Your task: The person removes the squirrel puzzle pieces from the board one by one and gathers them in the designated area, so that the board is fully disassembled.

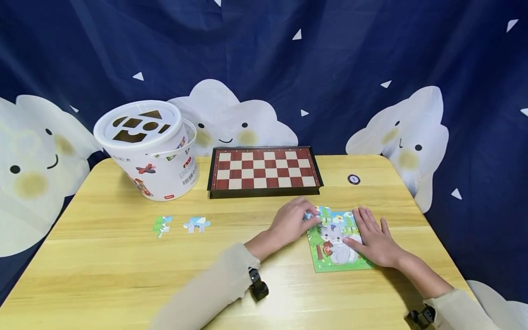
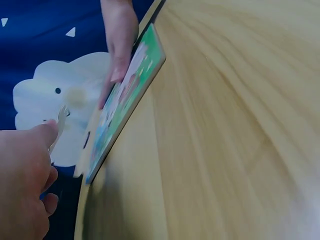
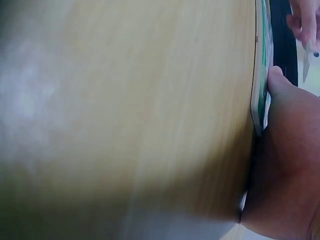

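Observation:
My left hand (image 1: pixel 290 221) pinches a puzzle piece (image 2: pixel 61 122) between thumb and fingertips, over the upper left corner of a jigsaw puzzle (image 1: pixel 340 255). The piece stands tilted, edge-on in the left wrist view. A grey squirrel with trees and green grass is pictured on the puzzle, which lies flat in its board. My right hand (image 1: pixel 377 242) rests at the puzzle's right side with its fingers straight; its thumb lies on the picture and its palm covers the right edge. Two loose puzzle pieces, one green and white (image 1: pixel 161 226) and one blue and white (image 1: pixel 197 224), lie apart at the left.
Behind the hands lies a red and white chessboard (image 1: pixel 266 169) with a black rim. A white bucket (image 1: pixel 165 172) with shaped holes in its lid stands at the back left. A small dark round chip (image 1: pixel 353 179) lies at the back right of the wooden table (image 1: pixel 123 275).

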`<state>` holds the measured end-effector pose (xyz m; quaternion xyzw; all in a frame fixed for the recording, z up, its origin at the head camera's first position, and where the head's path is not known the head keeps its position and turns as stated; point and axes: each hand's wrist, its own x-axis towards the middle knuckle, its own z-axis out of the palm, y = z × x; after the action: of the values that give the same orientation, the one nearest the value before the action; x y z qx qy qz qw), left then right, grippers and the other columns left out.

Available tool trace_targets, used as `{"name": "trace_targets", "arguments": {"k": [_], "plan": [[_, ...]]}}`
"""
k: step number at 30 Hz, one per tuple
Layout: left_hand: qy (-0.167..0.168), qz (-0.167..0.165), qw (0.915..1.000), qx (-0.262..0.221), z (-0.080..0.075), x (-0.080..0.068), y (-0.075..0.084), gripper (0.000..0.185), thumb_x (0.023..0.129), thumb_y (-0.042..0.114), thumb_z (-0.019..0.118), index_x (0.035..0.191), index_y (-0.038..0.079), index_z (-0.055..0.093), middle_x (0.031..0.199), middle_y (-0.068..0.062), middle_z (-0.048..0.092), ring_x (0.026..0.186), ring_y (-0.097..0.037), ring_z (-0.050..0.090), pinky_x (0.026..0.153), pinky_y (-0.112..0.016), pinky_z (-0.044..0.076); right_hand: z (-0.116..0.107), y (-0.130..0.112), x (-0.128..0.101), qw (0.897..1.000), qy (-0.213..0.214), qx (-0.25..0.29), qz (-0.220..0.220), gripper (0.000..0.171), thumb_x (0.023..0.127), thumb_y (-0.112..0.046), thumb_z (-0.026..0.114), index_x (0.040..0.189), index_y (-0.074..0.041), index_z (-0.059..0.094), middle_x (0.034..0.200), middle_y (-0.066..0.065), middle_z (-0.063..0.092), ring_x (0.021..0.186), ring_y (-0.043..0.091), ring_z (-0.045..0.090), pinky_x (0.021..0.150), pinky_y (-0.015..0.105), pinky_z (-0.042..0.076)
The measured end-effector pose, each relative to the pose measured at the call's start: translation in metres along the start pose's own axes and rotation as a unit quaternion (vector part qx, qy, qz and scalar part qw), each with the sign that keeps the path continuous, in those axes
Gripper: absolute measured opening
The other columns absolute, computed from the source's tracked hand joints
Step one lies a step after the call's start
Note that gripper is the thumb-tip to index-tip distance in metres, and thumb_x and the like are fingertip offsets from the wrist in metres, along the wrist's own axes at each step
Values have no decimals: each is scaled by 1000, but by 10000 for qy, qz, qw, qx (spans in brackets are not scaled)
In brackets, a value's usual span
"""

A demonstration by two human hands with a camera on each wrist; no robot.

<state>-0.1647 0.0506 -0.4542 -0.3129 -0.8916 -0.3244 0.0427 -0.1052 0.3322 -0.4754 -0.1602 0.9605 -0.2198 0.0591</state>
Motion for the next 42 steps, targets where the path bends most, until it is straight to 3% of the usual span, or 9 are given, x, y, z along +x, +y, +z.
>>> {"name": "trace_targets", "arguments": {"k": [13,25,35,42], "plan": [[569,-236,9977,-296,-47,-48,-38,18,92,25,77,103,11,73,99,1,65,82,-10,58,71,-21,50,-9,-11,2,9990,-319,-135,275,94,102,-49,56,161,3,4,165,31,1,153,46,-5,113,72,-9],[903,-972,9908,-254,-86,-103,-82,15,87,21,82,96,14,73,100,3,63,85,-12,56,74,-27,52,-9,-11,2,9987,-358,-182,310,94,102,-49,56,161,3,4,166,30,0,152,47,-4,113,72,-9],[766,-1284,9885,242,-111,-136,-117,12,88,20,82,93,15,72,95,5,61,81,-10,53,73,-30,52,-8,-10,2,9988,-333,-169,312,94,102,-50,56,161,3,4,165,31,-1,152,47,-5,113,72,-9],[615,-1344,9882,413,-118,-144,-128,13,88,20,82,92,14,71,94,4,62,81,-12,52,72,-33,50,-6,-9,1,9995,-176,-109,223,94,101,-49,58,160,4,7,165,32,2,152,47,-3,113,71,-10]]}}
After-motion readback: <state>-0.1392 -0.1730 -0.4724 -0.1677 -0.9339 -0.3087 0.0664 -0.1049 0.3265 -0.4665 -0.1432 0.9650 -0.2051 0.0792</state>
